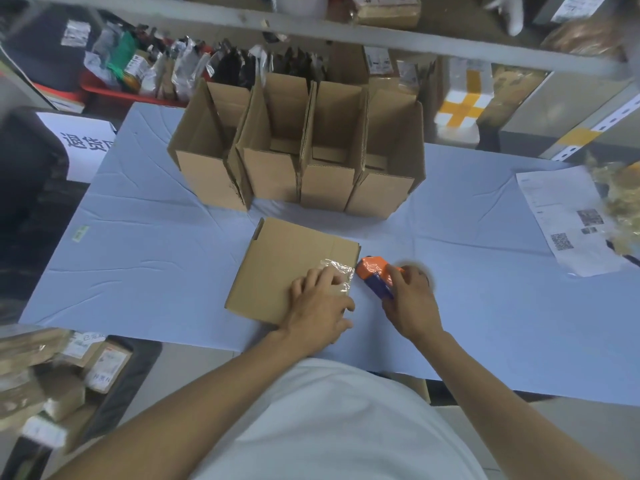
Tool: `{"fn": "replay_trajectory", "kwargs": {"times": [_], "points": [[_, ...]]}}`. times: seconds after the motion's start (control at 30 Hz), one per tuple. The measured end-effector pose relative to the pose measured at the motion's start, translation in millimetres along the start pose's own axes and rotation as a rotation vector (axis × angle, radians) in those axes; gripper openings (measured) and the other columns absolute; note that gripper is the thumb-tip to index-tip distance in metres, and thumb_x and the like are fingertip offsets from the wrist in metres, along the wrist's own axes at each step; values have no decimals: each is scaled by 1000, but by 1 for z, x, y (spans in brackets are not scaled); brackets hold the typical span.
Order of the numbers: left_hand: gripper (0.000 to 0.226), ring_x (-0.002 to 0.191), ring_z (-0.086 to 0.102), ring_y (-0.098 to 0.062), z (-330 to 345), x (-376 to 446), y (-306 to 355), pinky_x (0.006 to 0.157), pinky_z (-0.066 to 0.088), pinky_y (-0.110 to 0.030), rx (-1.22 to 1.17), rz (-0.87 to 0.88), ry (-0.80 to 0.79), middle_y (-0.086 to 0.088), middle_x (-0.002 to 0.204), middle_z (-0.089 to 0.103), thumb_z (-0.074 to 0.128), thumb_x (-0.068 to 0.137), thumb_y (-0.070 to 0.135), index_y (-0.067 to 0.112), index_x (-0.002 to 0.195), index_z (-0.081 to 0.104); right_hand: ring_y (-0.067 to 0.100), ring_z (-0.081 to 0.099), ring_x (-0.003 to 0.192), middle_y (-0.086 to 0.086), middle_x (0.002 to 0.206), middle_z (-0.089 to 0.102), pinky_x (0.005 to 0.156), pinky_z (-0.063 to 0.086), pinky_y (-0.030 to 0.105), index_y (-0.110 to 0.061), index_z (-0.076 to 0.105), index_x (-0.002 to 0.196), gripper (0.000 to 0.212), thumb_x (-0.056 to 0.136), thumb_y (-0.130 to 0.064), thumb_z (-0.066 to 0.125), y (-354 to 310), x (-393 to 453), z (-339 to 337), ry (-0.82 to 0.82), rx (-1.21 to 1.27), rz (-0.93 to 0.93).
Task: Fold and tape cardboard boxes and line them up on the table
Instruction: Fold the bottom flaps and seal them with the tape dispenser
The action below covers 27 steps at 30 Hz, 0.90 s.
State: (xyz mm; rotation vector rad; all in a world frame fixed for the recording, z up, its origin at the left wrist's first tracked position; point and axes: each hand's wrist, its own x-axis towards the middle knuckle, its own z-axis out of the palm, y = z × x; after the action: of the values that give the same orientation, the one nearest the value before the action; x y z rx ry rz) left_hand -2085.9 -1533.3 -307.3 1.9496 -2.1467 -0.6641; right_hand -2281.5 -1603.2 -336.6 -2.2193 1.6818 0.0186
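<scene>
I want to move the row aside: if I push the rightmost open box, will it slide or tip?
The rightmost open box probably slides: it looks empty and light. Pushed high, it may tip, standing tall with flaps up. The wrinkled cloth might catch it.

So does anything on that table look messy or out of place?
Mostly tidy. The clear tape on the cardboard box being sealed looks crinkled rather than flat, and the left box in the row leans outward from its neighbours.

brown boxes (298, 157) | orange-blue tape dispenser (379, 276) | pale blue table (145, 244)
</scene>
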Motion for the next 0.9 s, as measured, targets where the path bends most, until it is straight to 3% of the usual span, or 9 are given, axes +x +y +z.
{"fn": "replay_trajectory", "kwargs": {"times": [0.07, 0.13, 0.23, 0.3, 0.4, 0.5, 0.67, 0.77, 0.9], "points": [[20, 128, 32, -19, 1, -5, -3, 98, 17, -34, -22, 9, 3, 5, 131, 40, 71, 76, 42, 37, 95, 71, 38, 53, 101, 18, 116, 55, 79, 44, 38, -11, 62, 123, 40, 83, -16, 66, -6, 6, -8, 109, 42, -23], [17, 124, 38, -23, -1, -11, -7, 98, 20, -34, -66, 14, 23, 1, 128, 46, 69, 72, 25, 33, 87, 70, 33, 53, 111, 15, 133, 48, 78, 44, 31, -18, 58, 132, 49, 84, -15, 67, -17, 15, -17, 116, 174, -77], [38, 112, 44, -28, -6, -23, -14, 98, 34, -35, -205, 27, 101, -5, 118, 54, 54, 61, 0, 20, 90, 68, 29, 41, 127, 16, 150, 30, 86, 48, 36, -29, 38, 149, 75, 82, -9, 65, -35, 30, -24, -123, 133, -326], [43, 106, 44, -26, -12, -31, -23, 96, 41, -37, -329, -29, 185, -6, 113, 54, 48, 61, -9, 14, 93, 65, 34, 45, 120, 16, 136, 45, 91, 46, 42, -31, 37, 149, 74, 84, -15, 68, -50, 37, -23, -255, 113, -439], [39, 114, 38, -21, -24, -41, -43, 102, 37, -34, -306, -175, 257, -4, 121, 48, 70, 73, 8, 17, 110, 62, 30, 54, 97, 9, 101, 58, 84, 44, 40, -31, 45, 143, 63, 86, -21, 71, -69, 40, -21, -260, 234, -432], [53, 121, 37, -23, -41, -53, -58, 107, 32, -35, -217, -261, 193, -2, 129, 46, 76, 77, 34, 20, 125, 58, 22, 58, 99, 6, 107, 63, 90, 45, 35, -28, 51, 141, 63, 84, -19, 76, -83, 36, -25, -298, 348, -417], [32, 117, 52, -8, -86, -62, -72, 96, 46, -32, -285, -206, 258, 16, 128, 58, 67, 89, 40, 28, 119, 66, -5, 61, 99, -15, 112, 67, 81, 42, 5, -25, 67, 124, 51, 76, -18, 82, -111, 26, -60, -302, 797, -189], [24, 102, 63, -5, -113, -55, -73, 89, 51, -36, -374, -192, 298, 18, 110, 71, 64, 89, 37, 30, 109, 74, 0, 64, 101, -9, 107, 71, 81, 46, 10, -22, 73, 112, 36, 78, -26, 81, -122, 20, -86, -251, 908, -107], [15, 93, 67, -10, -121, -33, -64, 84, 50, -37, -361, -209, 280, 14, 97, 75, 66, 90, 32, 30, 98, 79, 10, 54, 93, -4, 101, 60, 68, 38, 13, -32, 73, 111, 28, 86, -46, 68, -119, 19, -101, -169, 401, -152]]}}
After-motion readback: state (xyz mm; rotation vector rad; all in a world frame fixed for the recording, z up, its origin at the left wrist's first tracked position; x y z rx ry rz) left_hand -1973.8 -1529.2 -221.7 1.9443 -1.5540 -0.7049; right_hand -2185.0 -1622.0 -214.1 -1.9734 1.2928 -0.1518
